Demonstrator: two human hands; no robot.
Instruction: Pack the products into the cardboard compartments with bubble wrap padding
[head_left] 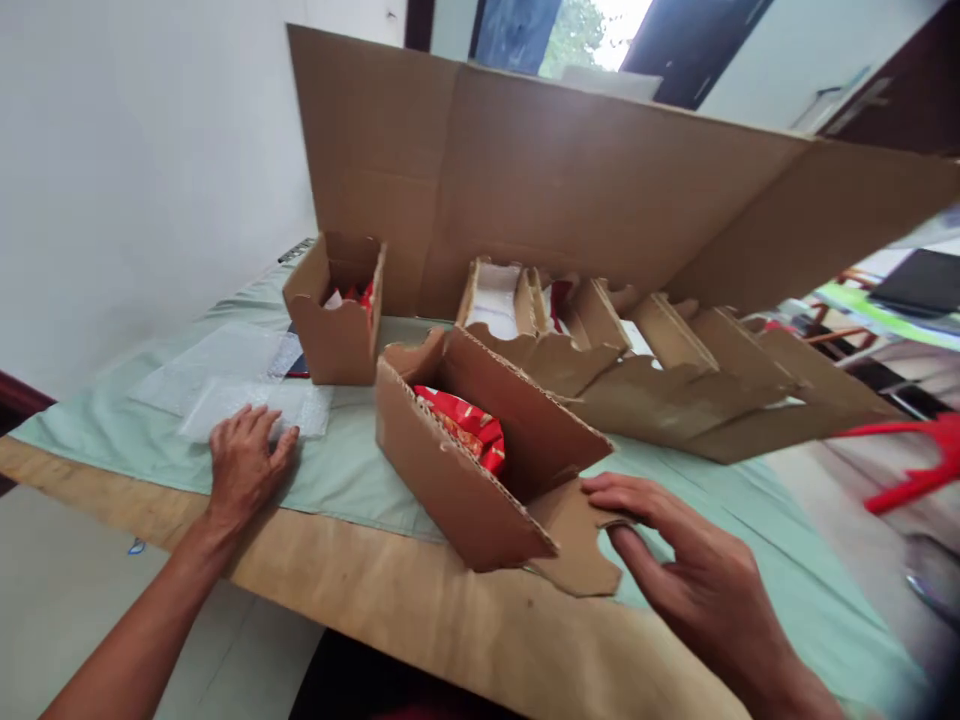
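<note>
My left hand [244,462] lies flat, fingers spread, on a clear plastic bag [255,405] at the left of the table. My right hand [686,565] is open, fingertips touching the folded-down flap [577,545] of a small cardboard box [465,470] near the table's front edge. That box stands open and holds a red packet [469,425]. Neither hand holds anything.
A second small box [334,320] with red contents stands behind on the pale green cloth [345,470]. A row of several open cardboard boxes [660,390] lies to the right. A large cardboard sheet [570,180] stands behind them. A red chair [915,460] is off right.
</note>
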